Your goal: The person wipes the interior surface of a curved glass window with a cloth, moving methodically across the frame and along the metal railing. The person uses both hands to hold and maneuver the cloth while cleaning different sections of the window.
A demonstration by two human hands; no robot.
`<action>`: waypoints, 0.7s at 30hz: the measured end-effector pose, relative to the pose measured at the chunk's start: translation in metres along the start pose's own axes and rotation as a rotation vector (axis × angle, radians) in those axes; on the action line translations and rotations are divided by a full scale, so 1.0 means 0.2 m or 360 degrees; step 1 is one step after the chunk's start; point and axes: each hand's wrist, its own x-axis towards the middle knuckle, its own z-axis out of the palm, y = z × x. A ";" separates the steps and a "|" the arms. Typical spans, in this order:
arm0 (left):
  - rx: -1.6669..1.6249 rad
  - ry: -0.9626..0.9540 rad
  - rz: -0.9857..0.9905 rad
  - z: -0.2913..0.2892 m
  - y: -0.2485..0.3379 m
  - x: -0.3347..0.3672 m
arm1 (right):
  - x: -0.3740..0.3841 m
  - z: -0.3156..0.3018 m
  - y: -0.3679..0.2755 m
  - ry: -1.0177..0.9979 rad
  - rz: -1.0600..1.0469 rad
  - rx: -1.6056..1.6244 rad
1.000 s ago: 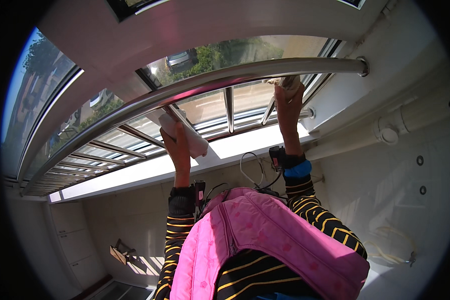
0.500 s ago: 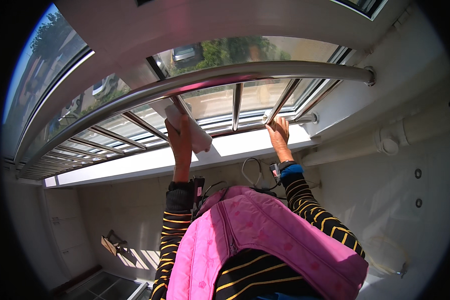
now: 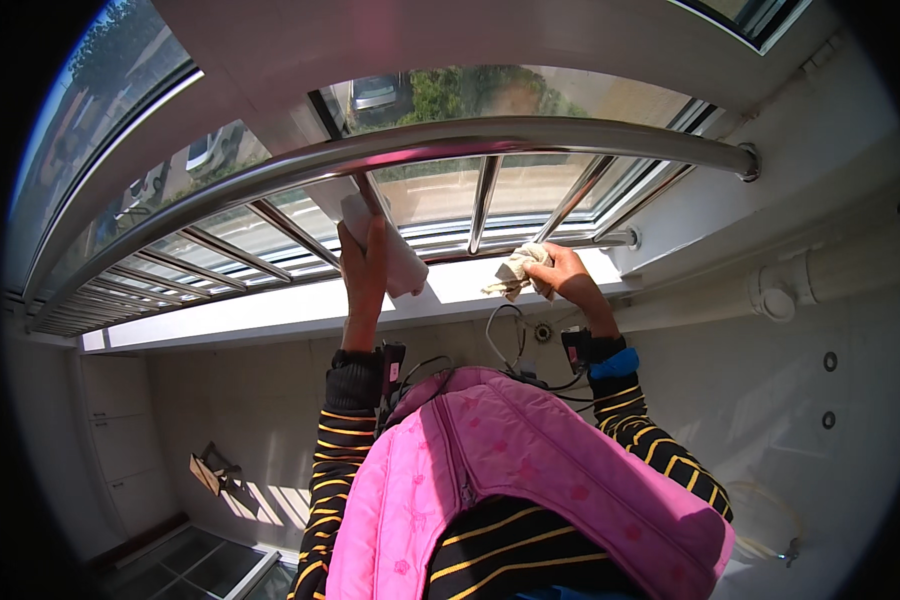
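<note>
Right hand point(image 3: 573, 277) with cloth point(image 3: 518, 272) by railing point(image 3: 530, 136) and sunlit sill point(image 3: 270, 312)

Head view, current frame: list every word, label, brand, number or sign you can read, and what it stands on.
No readable text anywhere.
Pink patch on the dark device by the left wrist: any marks too small to read.
White cylindrical object in the left hand: no lettering visible.
Cloth in the right hand: none visible.

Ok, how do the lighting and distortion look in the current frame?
Head view: sunlight nearly washes out the white sill; the steel handrail shows bright reflections and bows with the fisheye; dark vignetting closes off the corners; the cloth in the right hand is legible.
</note>
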 end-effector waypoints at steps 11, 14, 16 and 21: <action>0.0242 0.0018 -0.0097 -0.01 0.03 -0.05 | 0.11 0.20 -0.42 0.0671 -0.0697 0.0350; 0.0262 0.0014 -0.0124 -0.01 0.03 -0.06 | 0.14 0.34 -0.50 0.0590 -0.0950 0.0179; 0.0253 0.0000 -0.0137 -0.01 0.03 -0.06 | 0.16 0.40 -0.49 0.0760 -0.1097 -0.0025; 0.0210 -0.0025 -0.0231 -0.01 0.04 -0.06 | 0.24 0.43 -0.33 0.0771 -0.0900 -0.0268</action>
